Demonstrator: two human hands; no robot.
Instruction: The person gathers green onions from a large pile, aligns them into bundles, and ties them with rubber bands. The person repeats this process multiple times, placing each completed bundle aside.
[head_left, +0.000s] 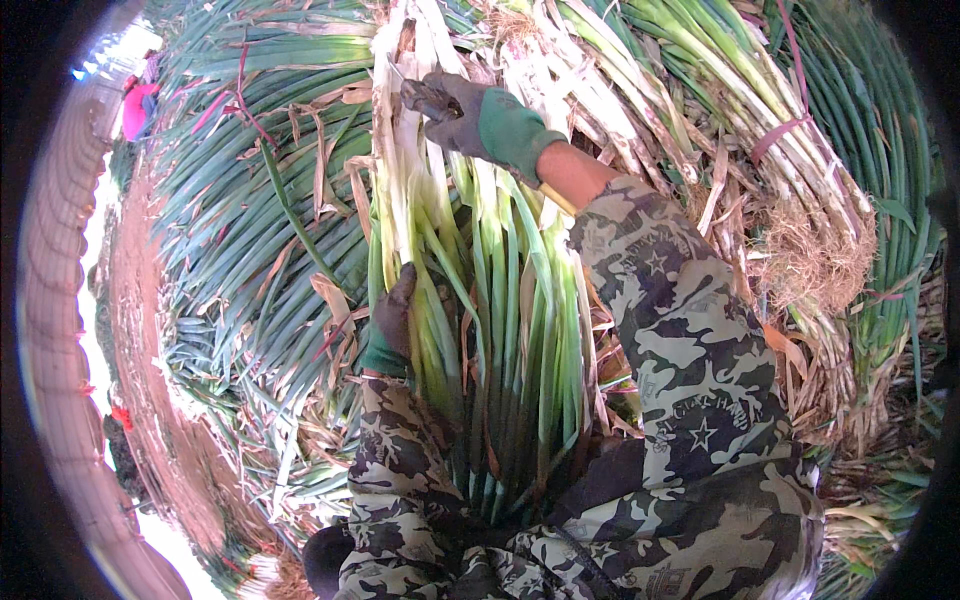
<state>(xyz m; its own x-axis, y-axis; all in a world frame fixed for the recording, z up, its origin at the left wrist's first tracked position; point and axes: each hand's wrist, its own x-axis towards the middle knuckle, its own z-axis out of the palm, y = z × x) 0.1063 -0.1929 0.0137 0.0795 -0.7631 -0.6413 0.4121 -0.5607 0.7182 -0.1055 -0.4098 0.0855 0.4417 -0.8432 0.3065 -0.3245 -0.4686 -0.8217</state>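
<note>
Long green onions (495, 247) lie before me, white stalks away from me and green leaves towards my lap. My left hand (394, 315), in a dark-palmed green glove, is closed around the stalks at the bunch's left side, where white turns to green. Over the white part is my right hand (454, 112), gloved the same way, with its fingers curled around a small dark tool whose thin metal tip points up and left. Most of that tool is hidden by the fingers.
Piled onion leaves (262, 180) spread on the left. A bunch tied with a reddish band (780, 139) lies at the right, its roots (814, 255) towards me. A person in pink (137, 109) is far off at the upper left, beside a strip of bare soil (142, 300).
</note>
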